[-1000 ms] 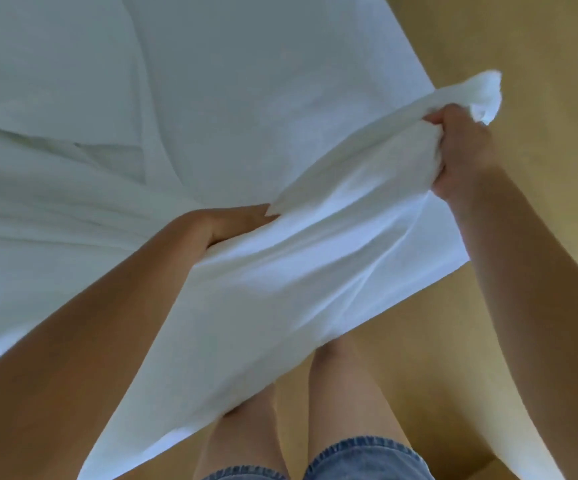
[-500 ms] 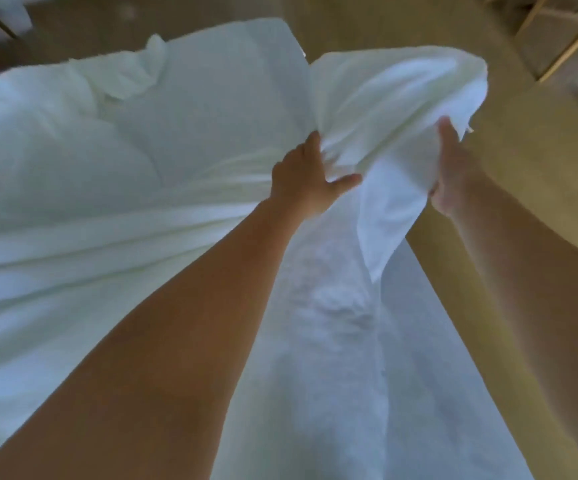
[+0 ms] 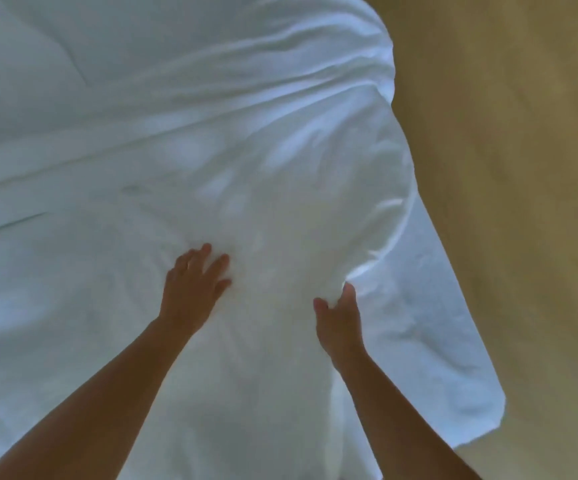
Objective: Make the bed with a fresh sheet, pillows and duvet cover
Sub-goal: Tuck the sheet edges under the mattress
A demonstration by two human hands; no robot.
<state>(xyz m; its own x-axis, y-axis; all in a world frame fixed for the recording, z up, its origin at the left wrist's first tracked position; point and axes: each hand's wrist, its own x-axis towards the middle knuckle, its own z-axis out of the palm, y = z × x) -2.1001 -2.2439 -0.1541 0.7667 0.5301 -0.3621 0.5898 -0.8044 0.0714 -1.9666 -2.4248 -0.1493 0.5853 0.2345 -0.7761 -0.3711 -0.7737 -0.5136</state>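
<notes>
- On the bed, the duvet cover (image 3: 211, 133) lies spread, its corner overhanging the floor (image 3: 509, 168).
- Left hand (image 3: 190, 289) presses flat, fingers straight; right hand (image 3: 339, 323) meets a fold, grip unclear.
- Step judged: smoothing; next, draw the fold flat.

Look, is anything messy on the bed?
The white sheet is creased, bunched in ridges near its upper right edge, and one corner hangs loose over the floor. The left hand presses it flat; the right hand grips a fold.
</notes>
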